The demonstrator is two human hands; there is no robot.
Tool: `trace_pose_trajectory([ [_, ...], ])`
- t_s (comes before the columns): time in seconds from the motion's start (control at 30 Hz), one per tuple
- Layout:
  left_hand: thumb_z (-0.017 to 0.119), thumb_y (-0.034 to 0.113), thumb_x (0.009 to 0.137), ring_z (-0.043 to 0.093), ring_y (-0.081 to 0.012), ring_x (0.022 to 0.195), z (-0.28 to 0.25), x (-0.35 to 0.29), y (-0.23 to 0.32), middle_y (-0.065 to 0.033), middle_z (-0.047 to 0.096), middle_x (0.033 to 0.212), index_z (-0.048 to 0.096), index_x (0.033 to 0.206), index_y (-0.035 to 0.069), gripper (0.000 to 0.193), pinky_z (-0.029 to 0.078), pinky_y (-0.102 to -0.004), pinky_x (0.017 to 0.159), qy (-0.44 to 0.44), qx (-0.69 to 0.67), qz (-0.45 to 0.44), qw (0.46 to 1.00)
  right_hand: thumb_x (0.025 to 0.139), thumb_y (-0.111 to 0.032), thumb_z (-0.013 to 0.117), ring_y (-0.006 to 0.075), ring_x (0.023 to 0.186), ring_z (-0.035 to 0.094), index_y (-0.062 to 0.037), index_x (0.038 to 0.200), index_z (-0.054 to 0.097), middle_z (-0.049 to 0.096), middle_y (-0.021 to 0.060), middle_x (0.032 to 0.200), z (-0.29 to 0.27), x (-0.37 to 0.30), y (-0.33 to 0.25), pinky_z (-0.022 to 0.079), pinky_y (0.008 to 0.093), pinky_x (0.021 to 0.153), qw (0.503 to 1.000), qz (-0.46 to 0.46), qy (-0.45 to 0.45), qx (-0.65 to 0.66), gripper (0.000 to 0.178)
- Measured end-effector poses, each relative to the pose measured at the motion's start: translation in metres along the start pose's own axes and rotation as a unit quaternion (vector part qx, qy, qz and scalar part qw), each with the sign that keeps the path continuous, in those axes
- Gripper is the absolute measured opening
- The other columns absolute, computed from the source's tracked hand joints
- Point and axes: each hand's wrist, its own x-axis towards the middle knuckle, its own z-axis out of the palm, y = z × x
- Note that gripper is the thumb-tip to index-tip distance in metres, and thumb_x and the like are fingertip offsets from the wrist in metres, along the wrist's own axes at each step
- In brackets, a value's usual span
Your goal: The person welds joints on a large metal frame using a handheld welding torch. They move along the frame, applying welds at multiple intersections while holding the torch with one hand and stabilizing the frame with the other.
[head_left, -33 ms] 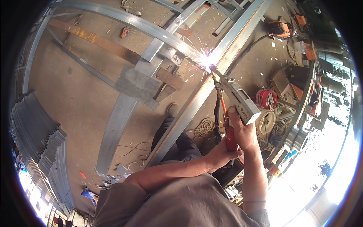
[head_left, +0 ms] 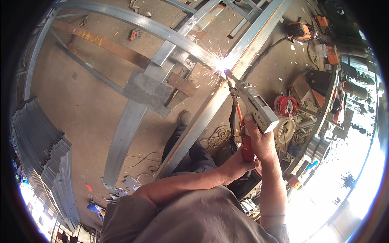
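My right hand [head_left: 259,139] grips the rear of a grey box-shaped welding gun [head_left: 257,106]. Its thin nozzle reaches up-left to a bright spark [head_left: 221,64] where a long diagonal steel channel [head_left: 190,135] meets a curved steel beam [head_left: 133,20]. My left hand [head_left: 237,162] crosses in from the lower left. It is closed around a red handle [head_left: 246,150] just below the gun. A black cable [head_left: 259,54] runs along the channel. My own leg and shoe [head_left: 185,117] stand beside the channel.
A flat steel strip [head_left: 121,137] and a rusty bar [head_left: 101,40] lie on the concrete floor. Corrugated sheets [head_left: 44,162] are stacked at the left. An orange welding machine [head_left: 300,30], a red cable reel [head_left: 285,105] and a rope coil [head_left: 219,135] clutter the right.
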Motion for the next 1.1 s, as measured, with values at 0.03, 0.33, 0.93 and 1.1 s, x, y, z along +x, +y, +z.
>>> trace_pose_trajectory([
  [0.03, 0.07, 0.001, 0.091, 0.055, -0.0086, 0.097, 0.0, 0.0, 0.0, -0.0005, 0.057, 0.108, 0.043, 0.14, 0.006, 0.056, 0.047, -0.028, 0.087, 0.0, 0.0, 0.004, 1.0, 0.105, -0.036, 0.065, 0.0126, 0.07, 0.066, -0.001, 0.115, 0.063, 0.064, 0.0033, 0.084, 0.0, 0.0, 0.0, 0.053, 0.0299, 0.059, 1.0, 0.011, -0.001, 0.002, 0.037],
  [0.33, 0.073, 0.004, 0.093, 0.051, -0.0066, 0.1, -0.002, -0.003, -0.003, 0.0023, 0.054, 0.111, 0.043, 0.143, 0.011, 0.059, 0.045, -0.027, 0.091, -0.016, -0.002, -0.017, 1.0, 0.104, -0.038, 0.066, 0.0113, 0.068, 0.065, -0.0032, 0.106, 0.065, 0.066, 0.0024, 0.079, 0.003, -0.004, 0.002, 0.051, 0.0277, 0.059, 1.0, -0.017, 0.018, 0.01, 0.035],
  [0.93, 0.07, 0.0, 0.092, 0.057, -0.008, 0.103, 0.0, -0.011, -0.001, 0.0008, 0.06, 0.111, 0.046, 0.138, 0.007, 0.052, 0.047, -0.0295, 0.095, -0.026, -0.011, -0.015, 0.999, 0.105, -0.038, 0.065, 0.0095, 0.063, 0.061, -0.0041, 0.107, 0.065, 0.066, 0.002, 0.074, 0.006, -0.012, 0.006, 0.049, 0.0267, 0.056, 1.0, -0.007, 0.015, -0.006, 0.034],
  [1.1, 0.071, 0.002, 0.092, 0.057, -0.0081, 0.103, 0.0, -0.014, -0.002, 0.0009, 0.061, 0.109, 0.046, 0.137, 0.007, 0.051, 0.047, -0.0295, 0.094, -0.027, -0.005, -0.023, 0.999, 0.104, -0.039, 0.066, 0.0104, 0.065, 0.063, -0.0035, 0.111, 0.064, 0.066, 0.0027, 0.074, 0.004, -0.014, 0.008, 0.05, 0.027, 0.057, 1.0, -0.005, 0.008, -0.019, 0.036],
])
